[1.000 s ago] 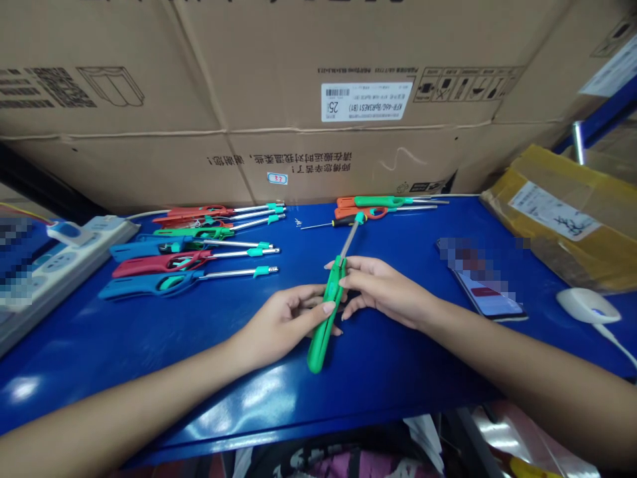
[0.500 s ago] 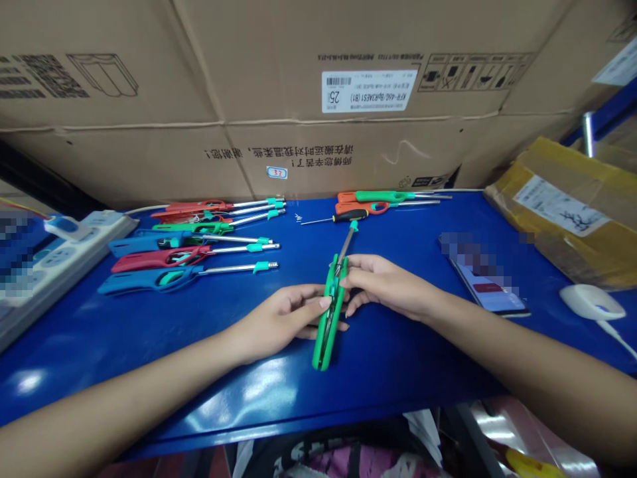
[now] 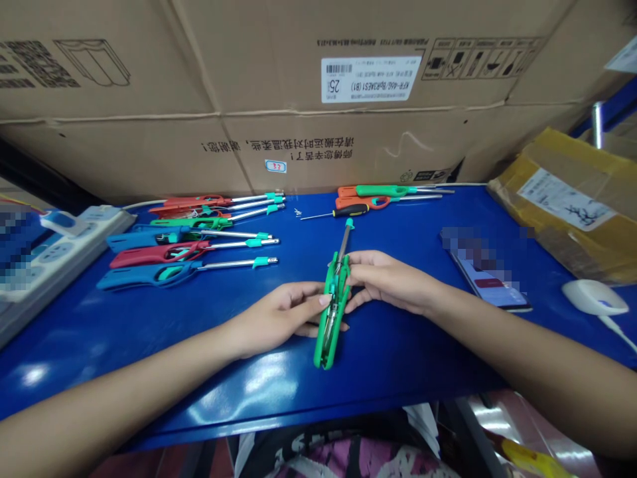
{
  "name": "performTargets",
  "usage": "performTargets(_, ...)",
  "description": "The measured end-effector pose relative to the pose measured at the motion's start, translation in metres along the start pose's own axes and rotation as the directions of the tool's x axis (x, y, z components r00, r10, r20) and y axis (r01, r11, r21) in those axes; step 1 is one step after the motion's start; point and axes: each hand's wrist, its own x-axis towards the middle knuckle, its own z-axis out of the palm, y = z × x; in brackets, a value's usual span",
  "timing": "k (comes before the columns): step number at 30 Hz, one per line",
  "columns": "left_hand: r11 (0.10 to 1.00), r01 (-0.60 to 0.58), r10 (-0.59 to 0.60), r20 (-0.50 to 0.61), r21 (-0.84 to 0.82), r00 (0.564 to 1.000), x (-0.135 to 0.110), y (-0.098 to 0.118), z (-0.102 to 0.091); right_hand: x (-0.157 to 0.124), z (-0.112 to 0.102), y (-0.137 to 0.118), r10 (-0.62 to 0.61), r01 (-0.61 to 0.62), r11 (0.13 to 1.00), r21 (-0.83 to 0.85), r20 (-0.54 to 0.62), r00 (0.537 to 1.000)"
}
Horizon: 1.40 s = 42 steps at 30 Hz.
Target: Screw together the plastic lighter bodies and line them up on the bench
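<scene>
Between my hands, above the front middle of the blue table, is a green long-necked gas lighter (image 3: pixel 328 332), its metal tube pointing away from me with a teal tip. The two halves of its handle casing stand apart, and inner parts show in the gap. My left hand (image 3: pixel 283 315) grips the casing from the left, thumb on top and fingers underneath. On the other side my right hand (image 3: pixel 383 279) pinches the right half near the trigger. Some fingertips of both hands are hidden behind the lighter. Beyond it lies a black and yellow screwdriver (image 3: pixel 351 210).
Several lighters, among them a blue one (image 3: pixel 144 275) and a red one (image 3: pixel 149 254), lie at left beside a power strip (image 3: pixel 64 252). Orange and green lighters (image 3: pixel 381 192) lie at the back. A phone (image 3: pixel 485 269), white device (image 3: pixel 594 297) and yellow-taped box (image 3: pixel 562 199) are at right.
The gap between the two casing halves has widened, the right half shifting right with my right hand. My left hand keeps its grip. The view has tilted slightly.
</scene>
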Motion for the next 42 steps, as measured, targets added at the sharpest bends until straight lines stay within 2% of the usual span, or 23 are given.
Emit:
performTargets(7, 1.0, 0.016, -0.015, -0.041, 0.027, 0.999, 0.002, 0.0, -0.003, 0.002, 0.005, 0.0, 0.003, -0.003, 1.0, -0.001, -0.063, 0.998)
performTargets(16, 0.997, 0.037, -0.032, -0.074, 0.068, 0.997, 0.0, 0.003, 0.002, 0.002, 0.001, 0.009, -0.056, 0.059, 0.986, -0.156, 0.023, 0.998)
performTargets(25, 0.997, 0.049, -0.044, -0.099, 0.054, 0.994, 0.0, 0.005, 0.004, 0.002, 0.001, 0.006, -0.023, 0.029, 0.993, -0.112, 0.06, 0.998)
performTargets(36, 0.992, 0.063, -0.057, -0.05, 0.109, 0.997, 0.001, 0.005, -0.001, 0.002, 0.001, 0.008, -0.024, 0.027, 0.998, -0.049, 0.059, 0.998)
performTargets(38, 0.977, 0.057, -0.041, -0.08, 0.205, 0.996, 0.001, 0.006, -0.004, 0.003, -0.001, 0.01, -0.027, 0.029, 0.987, -0.157, 0.012, 1.0)
performTargets(39, 0.959, 0.039, -0.011, -0.102, 0.282, 0.995, 0.0, 0.008, -0.006, 0.002, -0.002, 0.01, -0.056, 0.043, 0.961, -0.272, -0.04, 0.998)
performTargets(40, 0.927, 0.012, 0.037, -0.123, 0.375, 0.992, -0.001, 0.01, -0.008, 0.001, -0.003, 0.009, -0.122, 0.07, 0.903, -0.424, -0.098, 0.988)
performTargets(41, 0.877, -0.019, 0.097, -0.138, 0.48, 0.986, -0.003, 0.013, -0.01, -0.002, -0.004, 0.009, -0.232, 0.108, 0.803, -0.586, -0.139, 0.963)
performTargets(42, 0.803, -0.05, 0.167, -0.144, 0.593, 0.975, -0.005, 0.017, -0.012, -0.004, -0.005, 0.007, -0.375, 0.165, 0.67, -0.724, -0.138, 0.917)
